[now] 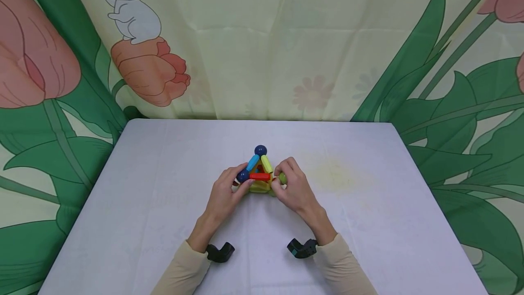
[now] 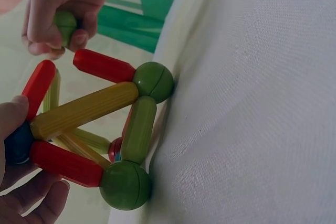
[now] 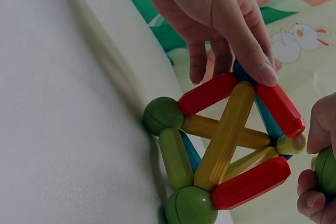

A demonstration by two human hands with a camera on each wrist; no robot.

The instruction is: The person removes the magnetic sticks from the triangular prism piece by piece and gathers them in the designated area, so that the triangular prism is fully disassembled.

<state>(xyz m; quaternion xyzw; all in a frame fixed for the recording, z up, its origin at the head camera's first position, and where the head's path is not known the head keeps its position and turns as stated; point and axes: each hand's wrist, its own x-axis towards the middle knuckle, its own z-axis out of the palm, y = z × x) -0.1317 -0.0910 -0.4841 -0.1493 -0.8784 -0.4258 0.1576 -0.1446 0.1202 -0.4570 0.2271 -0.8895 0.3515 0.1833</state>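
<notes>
Centrally on the white table [image 1: 368, 231], a frame of sticks and balls [image 2: 86, 109], held between two hands. Left hand [image 1: 225, 191]: thumb and fingers curled round a blue ball [image 1: 243, 176] at the frame's near-left corner. Right hand [image 1: 295, 189]: fingertips pinching a loose green ball [image 3: 326, 171], just beside the frame and apart from it in both wrist views. From the blue ball, a red stick [image 1: 259, 176] points toward the right hand, far end bare. A second red stick [image 3: 252, 183], bare-ended too, runs from a lower green ball [image 3: 191, 205]. Another lower green ball [image 3: 163, 116] sits beyond, a short green stick [image 3: 176, 157] joining the pair. Both lie low, by the cloth; whether they touch it, cannot tell. Far corner: dark blue ball [image 1: 260, 150], with a light blue stick [image 1: 253, 163] and a yellow-green stick [image 1: 267, 164] running from it toward the person. Beige sleeves [image 1: 182, 267], a black device [image 1: 220, 252] at each wrist. Faint yellowish patch [image 1: 335, 174] on the cloth, right of the hands. Behind, a curtain [image 1: 245, 58] printed with tulips, leaves and a white rabbit [image 1: 137, 19]
</notes>
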